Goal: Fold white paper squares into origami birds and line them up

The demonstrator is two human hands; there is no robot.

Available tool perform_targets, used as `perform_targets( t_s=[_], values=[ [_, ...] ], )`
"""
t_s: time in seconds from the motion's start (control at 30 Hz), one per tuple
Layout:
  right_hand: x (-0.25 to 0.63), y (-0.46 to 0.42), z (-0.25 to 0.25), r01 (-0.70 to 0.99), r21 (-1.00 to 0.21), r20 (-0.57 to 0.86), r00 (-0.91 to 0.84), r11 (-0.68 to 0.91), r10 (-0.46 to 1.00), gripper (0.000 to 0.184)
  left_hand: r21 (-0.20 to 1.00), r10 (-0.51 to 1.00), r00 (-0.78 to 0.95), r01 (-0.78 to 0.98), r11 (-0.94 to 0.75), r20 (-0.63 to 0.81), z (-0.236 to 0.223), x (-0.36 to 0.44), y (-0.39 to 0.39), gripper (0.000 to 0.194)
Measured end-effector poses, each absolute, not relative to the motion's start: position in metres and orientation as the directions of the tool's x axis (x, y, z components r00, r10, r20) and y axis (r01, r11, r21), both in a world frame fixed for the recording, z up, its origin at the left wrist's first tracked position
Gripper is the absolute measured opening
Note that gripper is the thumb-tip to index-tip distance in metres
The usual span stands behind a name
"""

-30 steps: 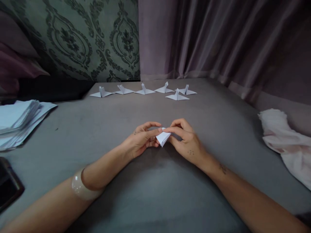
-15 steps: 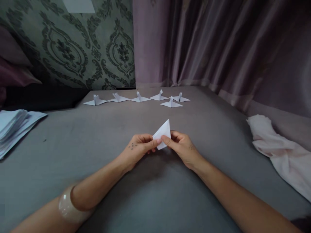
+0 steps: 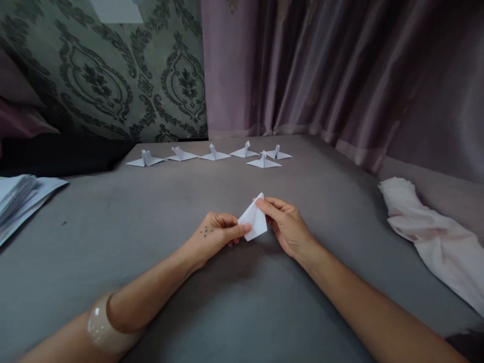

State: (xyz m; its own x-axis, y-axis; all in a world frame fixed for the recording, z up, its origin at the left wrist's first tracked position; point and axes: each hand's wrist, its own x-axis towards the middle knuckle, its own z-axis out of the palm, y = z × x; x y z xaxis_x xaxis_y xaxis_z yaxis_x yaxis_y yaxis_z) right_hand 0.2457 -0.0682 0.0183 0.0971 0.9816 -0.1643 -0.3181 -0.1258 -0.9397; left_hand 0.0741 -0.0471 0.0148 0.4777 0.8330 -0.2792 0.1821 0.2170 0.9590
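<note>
A small piece of folded white paper (image 3: 255,226), layered and kite-like with its point upward, is held between both hands above the grey surface. My left hand (image 3: 218,233) pinches its lower left side, thumb on the front face and the other fingers curled behind. Near the upper tip, my right hand (image 3: 284,222) grips the right edge with thumb in front and fingers behind. Beyond the hands, several folded white paper birds (image 3: 215,153) with spread wings stand in a row, one (image 3: 263,160) slightly nearer than the others.
A grey cloth-covered surface (image 3: 159,196) lies under everything. At the left edge sits a stack of white paper (image 3: 26,201), with a black object (image 3: 68,154) behind it. Crumpled pale cloth (image 3: 431,237) lies at the right. Mauve curtains (image 3: 295,65) and patterned wallpaper (image 3: 151,75) stand behind.
My right hand has shifted its thumb from the paper's lower middle up to near its tip. The left hand keeps its pinch. The view has turned slightly to the right.
</note>
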Motion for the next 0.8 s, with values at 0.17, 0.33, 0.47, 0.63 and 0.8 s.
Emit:
perform_targets(
  t_s=[0.17, 0.33, 0.47, 0.63, 0.8],
  values=[
    [0.248, -0.067, 0.02, -0.32, -0.943, -0.143, 0.139, -0.092, 0.98, 0.022, 0.958, 0.825, 0.491, 0.202, 0.204, -0.279, 0.016, 0.075, -0.048, 0.033],
    [0.252, -0.065, 0.018, -0.322, -0.943, -0.142, 0.156, -0.085, 0.978, 0.026, 0.978, 0.831, 0.515, 0.1, 0.185, -0.21, 0.017, 0.078, -0.051, 0.032],
    [0.253, -0.066, 0.015, -0.28, -0.949, -0.163, 0.041, -0.145, 0.986, 0.032, 0.979, 0.898, 0.405, -0.031, 0.201, -0.171, 0.014, 0.079, -0.047, 0.031],
    [0.252, -0.066, 0.012, -0.156, -0.96, -0.226, -0.064, -0.234, 0.972, 0.029, 0.945, 0.887, 0.393, -0.108, 0.308, -0.244, 0.009, 0.072, -0.035, 0.033],
    [0.249, -0.058, 0.015, -0.117, -0.96, -0.251, -0.039, -0.254, 0.967, 0.028, 0.88, 0.822, 0.479, -0.187, 0.437, -0.307, 0.013, 0.063, -0.025, 0.058]
  ],
)
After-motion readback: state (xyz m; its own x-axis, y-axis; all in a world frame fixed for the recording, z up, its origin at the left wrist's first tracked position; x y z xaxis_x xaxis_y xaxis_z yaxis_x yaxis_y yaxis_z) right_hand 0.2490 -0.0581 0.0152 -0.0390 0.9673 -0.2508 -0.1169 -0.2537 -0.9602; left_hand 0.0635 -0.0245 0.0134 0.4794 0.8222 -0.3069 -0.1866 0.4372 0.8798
